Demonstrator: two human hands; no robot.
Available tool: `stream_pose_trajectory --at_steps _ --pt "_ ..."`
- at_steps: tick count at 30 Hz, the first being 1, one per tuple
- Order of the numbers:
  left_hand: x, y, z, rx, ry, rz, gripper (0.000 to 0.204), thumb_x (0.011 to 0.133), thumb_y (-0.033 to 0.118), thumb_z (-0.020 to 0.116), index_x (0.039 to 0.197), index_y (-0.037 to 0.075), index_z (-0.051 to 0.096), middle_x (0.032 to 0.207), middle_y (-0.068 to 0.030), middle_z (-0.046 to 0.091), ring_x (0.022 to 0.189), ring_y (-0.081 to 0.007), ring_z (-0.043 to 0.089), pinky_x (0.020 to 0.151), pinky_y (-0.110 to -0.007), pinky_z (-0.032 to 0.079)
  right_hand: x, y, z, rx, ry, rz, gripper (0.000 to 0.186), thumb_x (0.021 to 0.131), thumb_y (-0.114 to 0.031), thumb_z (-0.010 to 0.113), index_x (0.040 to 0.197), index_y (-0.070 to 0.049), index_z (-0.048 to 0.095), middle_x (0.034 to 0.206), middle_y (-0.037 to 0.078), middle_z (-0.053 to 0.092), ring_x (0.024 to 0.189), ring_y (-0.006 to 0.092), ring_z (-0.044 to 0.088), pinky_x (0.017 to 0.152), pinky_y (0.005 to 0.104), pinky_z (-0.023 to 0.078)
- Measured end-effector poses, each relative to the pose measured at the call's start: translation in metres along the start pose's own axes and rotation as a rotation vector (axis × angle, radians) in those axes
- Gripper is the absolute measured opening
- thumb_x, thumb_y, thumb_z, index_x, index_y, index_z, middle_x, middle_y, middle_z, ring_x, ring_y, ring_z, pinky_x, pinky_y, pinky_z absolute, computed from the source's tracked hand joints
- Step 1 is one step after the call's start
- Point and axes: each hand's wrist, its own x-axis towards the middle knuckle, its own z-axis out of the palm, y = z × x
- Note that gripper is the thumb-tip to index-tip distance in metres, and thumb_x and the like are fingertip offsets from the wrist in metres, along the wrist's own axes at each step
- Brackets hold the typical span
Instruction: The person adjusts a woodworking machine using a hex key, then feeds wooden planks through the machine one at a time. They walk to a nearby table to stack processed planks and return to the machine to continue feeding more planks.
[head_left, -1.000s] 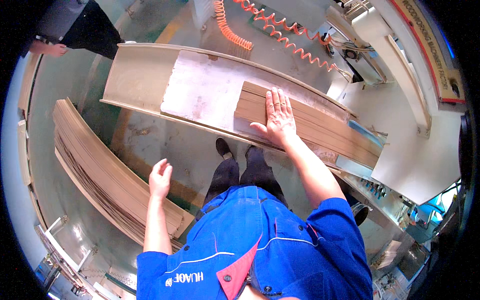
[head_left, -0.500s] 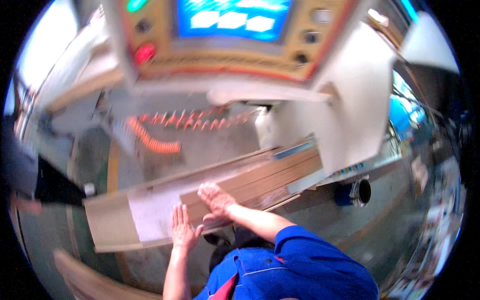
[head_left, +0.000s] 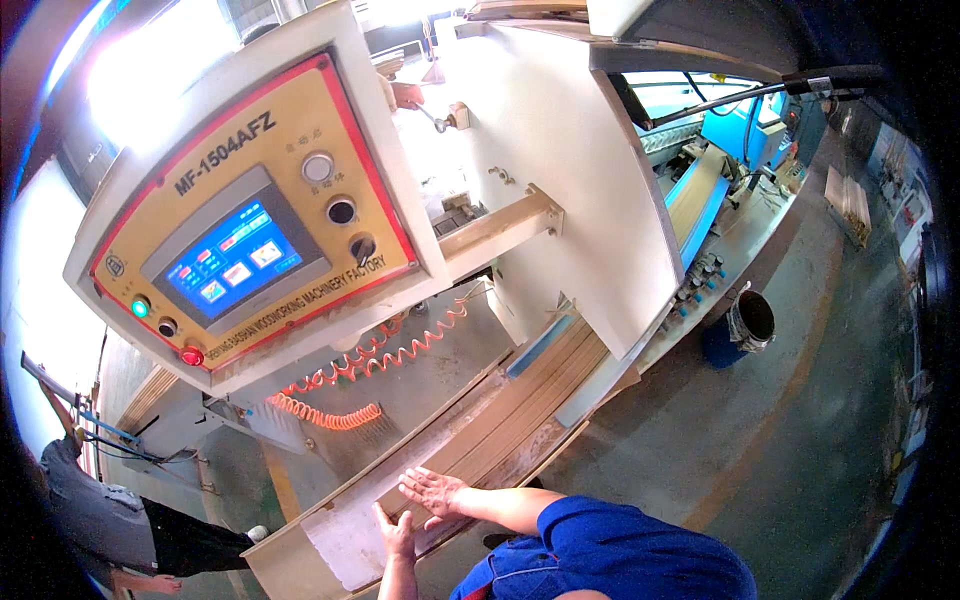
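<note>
Long grooved brown boards (head_left: pixel 525 405) lie along a pale feed trough (head_left: pixel 335 530), their far end running toward the white machine housing (head_left: pixel 570 150), between light-blue strips (head_left: pixel 535 345). My right hand (head_left: pixel 435 493) lies open on top of the boards near their near end, fingers spread. Just below and left of it, my left hand (head_left: pixel 395 530) is at the boards' near end, thumb and forefinger apart, apparently touching it; its other fingers are partly hidden.
A control panel with a lit screen (head_left: pixel 230 255) overhangs at upper left. Orange coiled hoses (head_left: pixel 330 410) hang below it. A co-worker in grey (head_left: pixel 100 510) stands at lower left. A blue bin (head_left: pixel 730 335) is on the floor rightward; stacked boards (head_left: pixel 845 205) lie farther off.
The view has swung up and right onto the panel and machine. My left hand has moved from beside my body to the boards' near end. My right hand stays on the boards.
</note>
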Motion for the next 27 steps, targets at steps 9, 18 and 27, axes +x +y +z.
stream_pose_trajectory --at_steps 9,18,27 --pt "0.006 -0.043 -0.011 0.216 0.012 0.196 0.097 0.085 0.016 0.068 0.161 -0.007 0.012 0.167 -0.0264 0.017 0.153 -0.0383 0.024 0.124 -0.045 0.025 0.012 0.002 0.009 0.091 -0.017 -0.05 0.116 0.083 -0.077 0.056 0.159 0.004 0.022 0.166 0.025 0.022 0.156 0.0409 0.016 0.129 0.0508 0.01" --pt "-0.014 0.005 -0.039 1.268 -0.174 0.352 0.102 0.093 0.059 0.06 0.163 0.001 0.014 0.171 -0.0202 0.011 0.159 -0.0357 0.008 0.13 -0.047 0.009 0.01 -0.004 -0.018 -0.037 -0.106 0.035 0.116 0.086 -0.078 0.052 0.162 0.002 0.016 0.169 0.022 0.014 0.157 0.0393 0.01 0.129 0.0495 0.005" --pt "-0.053 0.012 -0.044 1.248 -0.347 0.354 0.107 0.089 0.066 0.059 0.163 0.003 0.017 0.172 -0.0151 0.012 0.16 -0.0303 0.008 0.13 -0.043 0.009 0.01 0.001 -0.012 -0.017 -0.102 0.035 0.118 0.086 -0.081 0.05 0.163 -0.001 0.013 0.171 0.02 0.008 0.159 0.0366 0.003 0.129 0.0486 0.001"
